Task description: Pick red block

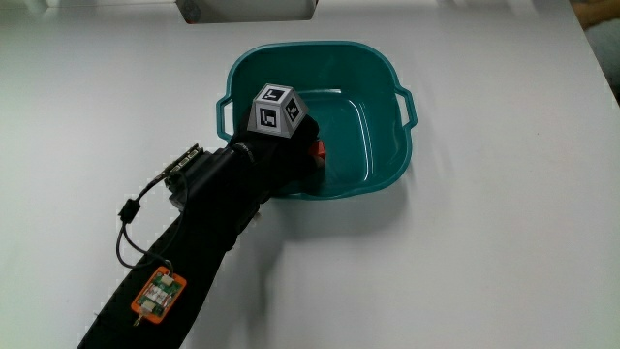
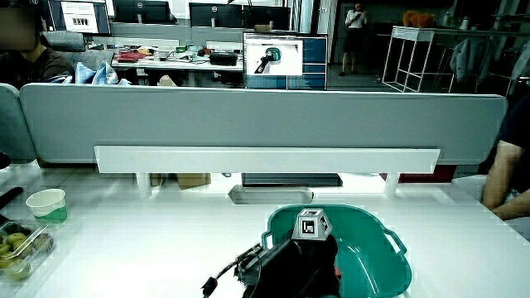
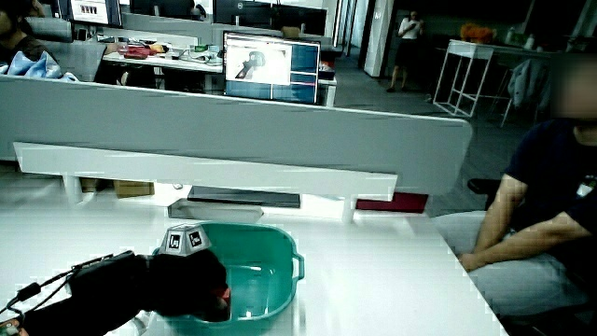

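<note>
Red block: one only, inside the teal basin, on its floor at the wall nearest the person; just a sliver of red shows past the glove. Also a red speck in a side view, same spot.

Hand reaches over the basin rim, down over the block, marker cube on its back. Fingers hidden under the glove & cube, so can't tell if they've closed on the block or not.

Step, as I judge it: the grasp itself, block not lifted yet. Next move needs a firm pinch, then straight up to clear the rim w/o catching the basin wall.

Count: 1 block, 1 basin, 1 hand. Off to the side in a side view, 1 paper cup.
</note>
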`<state>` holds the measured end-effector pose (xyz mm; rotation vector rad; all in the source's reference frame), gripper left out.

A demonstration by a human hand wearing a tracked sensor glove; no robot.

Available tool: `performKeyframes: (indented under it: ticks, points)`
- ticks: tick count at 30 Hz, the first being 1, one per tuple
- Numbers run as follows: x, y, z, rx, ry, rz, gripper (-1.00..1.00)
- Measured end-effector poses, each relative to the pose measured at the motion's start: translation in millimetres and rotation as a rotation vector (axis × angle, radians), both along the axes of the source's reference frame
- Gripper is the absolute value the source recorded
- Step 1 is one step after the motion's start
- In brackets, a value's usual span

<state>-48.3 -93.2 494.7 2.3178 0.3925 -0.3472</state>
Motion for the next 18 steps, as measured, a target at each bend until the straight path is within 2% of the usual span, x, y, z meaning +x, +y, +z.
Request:
performKeyframes:
  ticks: [1,2,10,18]
  points:
    - [0.7,0.5,-3,0.016,0.001,0.001,0.98]
    - [1.2,0.5,-4,0.007,0.001,0.002,1.0]
    - [1.6,-2.1,-21,0.071,0.019,0.013,1.0]
    - [0.0,-5.8,-61,0.157,0.052,0.038,1.0]
